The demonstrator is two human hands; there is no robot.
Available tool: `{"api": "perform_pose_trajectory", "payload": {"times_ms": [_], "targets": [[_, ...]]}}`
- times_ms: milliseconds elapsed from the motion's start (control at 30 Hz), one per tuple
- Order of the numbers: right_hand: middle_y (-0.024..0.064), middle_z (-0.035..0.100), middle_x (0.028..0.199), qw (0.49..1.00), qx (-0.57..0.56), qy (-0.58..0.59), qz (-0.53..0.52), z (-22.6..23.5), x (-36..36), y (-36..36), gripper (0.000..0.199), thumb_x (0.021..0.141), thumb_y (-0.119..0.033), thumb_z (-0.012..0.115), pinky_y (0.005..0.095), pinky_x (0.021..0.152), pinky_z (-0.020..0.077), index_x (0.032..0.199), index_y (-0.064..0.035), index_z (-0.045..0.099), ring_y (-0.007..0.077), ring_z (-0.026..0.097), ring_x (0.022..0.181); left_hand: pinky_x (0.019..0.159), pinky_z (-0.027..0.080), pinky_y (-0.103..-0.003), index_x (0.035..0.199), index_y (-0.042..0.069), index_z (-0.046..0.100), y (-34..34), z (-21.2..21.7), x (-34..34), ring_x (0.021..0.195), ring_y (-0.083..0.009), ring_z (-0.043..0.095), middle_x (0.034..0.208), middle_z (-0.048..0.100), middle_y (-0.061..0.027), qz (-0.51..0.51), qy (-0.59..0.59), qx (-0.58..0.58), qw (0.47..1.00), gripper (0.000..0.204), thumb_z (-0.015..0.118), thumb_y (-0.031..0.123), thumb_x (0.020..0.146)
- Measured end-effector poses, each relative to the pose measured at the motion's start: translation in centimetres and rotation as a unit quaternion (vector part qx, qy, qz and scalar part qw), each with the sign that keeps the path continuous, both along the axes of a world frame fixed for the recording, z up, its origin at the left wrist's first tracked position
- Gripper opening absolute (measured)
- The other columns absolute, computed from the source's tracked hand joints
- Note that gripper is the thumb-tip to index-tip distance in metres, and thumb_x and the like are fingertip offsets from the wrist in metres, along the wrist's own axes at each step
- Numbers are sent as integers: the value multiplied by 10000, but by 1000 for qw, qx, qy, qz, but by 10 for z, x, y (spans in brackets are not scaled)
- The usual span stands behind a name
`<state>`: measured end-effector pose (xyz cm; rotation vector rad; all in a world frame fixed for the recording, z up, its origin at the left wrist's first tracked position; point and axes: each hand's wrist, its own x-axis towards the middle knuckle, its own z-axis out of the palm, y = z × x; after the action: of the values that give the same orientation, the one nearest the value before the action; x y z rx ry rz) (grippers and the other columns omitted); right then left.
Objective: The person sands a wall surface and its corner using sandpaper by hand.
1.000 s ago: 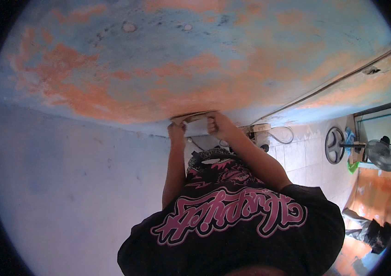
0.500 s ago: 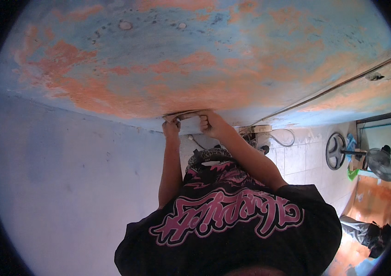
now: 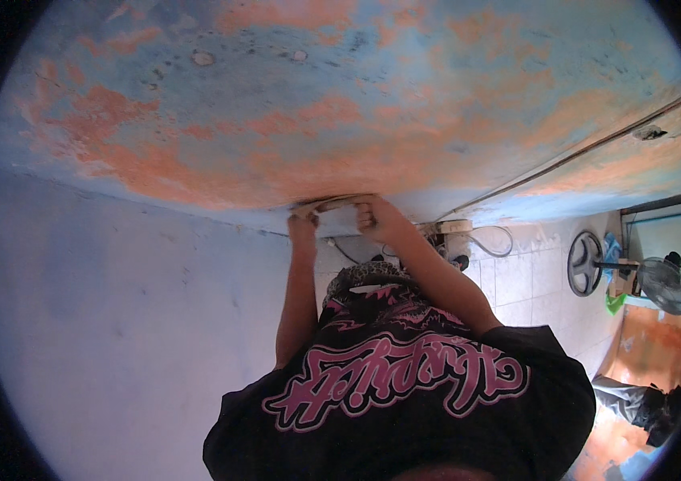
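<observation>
Both my hands grip a long, thin beige strip (image 3: pixel 340 203) and hold it against the lower part of a patchy blue-and-orange wall (image 3: pixel 236 104). My left hand (image 3: pixel 303 224) is closed round its left end. My right hand (image 3: pixel 375 220) is closed on the right end, knuckles showing. The strip bows slightly between them along the wall surface. Its face toward the wall is hidden, and I cannot tell what it is made of.
A plain bluish wall (image 3: pixel 116 321) meets the patchy wall at the left. A cable (image 3: pixel 565 162) runs along the patchy wall at the right. Low by the wall sits a pale box (image 3: pixel 454 227) with a looped wire. A standing fan (image 3: pixel 664 284) stands on the tiled floor (image 3: pixel 517 280).
My two hands and the strip have shifted a little to the right along the wall. The view has tilted slightly, so the wall's patches sit lower and further left.
</observation>
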<state>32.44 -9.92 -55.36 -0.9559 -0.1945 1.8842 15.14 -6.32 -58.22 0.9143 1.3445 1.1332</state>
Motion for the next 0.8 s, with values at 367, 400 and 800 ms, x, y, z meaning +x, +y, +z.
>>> {"api": "perform_pose_trajectory", "payload": {"times_ms": [367,400,800], "targets": [[-58,290,488,992,-106,63,-25,22,-26,6,158,793,-96,455,169,355,231,646,-104,397,49,281,402,421,330,-264,690,38,493,5,6,-13,476,-114,405,589,455,-19,100,-42,-120,987,162,498,185,757],[-57,296,489,989,-103,96,-39,13,-15,3,153,795,-97,448,166,359,239,650,-103,400,48,288,403,421,330,-264,690,38,493,0,6,-6,476,-114,405,589,455,-19,101,-43,-120,987,162,498,185,757],[-59,299,486,972,-171,126,-98,41,-11,-2,146,801,-108,437,174,336,225,659,-102,404,49,268,382,423,292,-242,662,27,495,1,18,-1,476,-107,377,553,421,-10,52,-77,-101,991,219,584,222,708]]}}
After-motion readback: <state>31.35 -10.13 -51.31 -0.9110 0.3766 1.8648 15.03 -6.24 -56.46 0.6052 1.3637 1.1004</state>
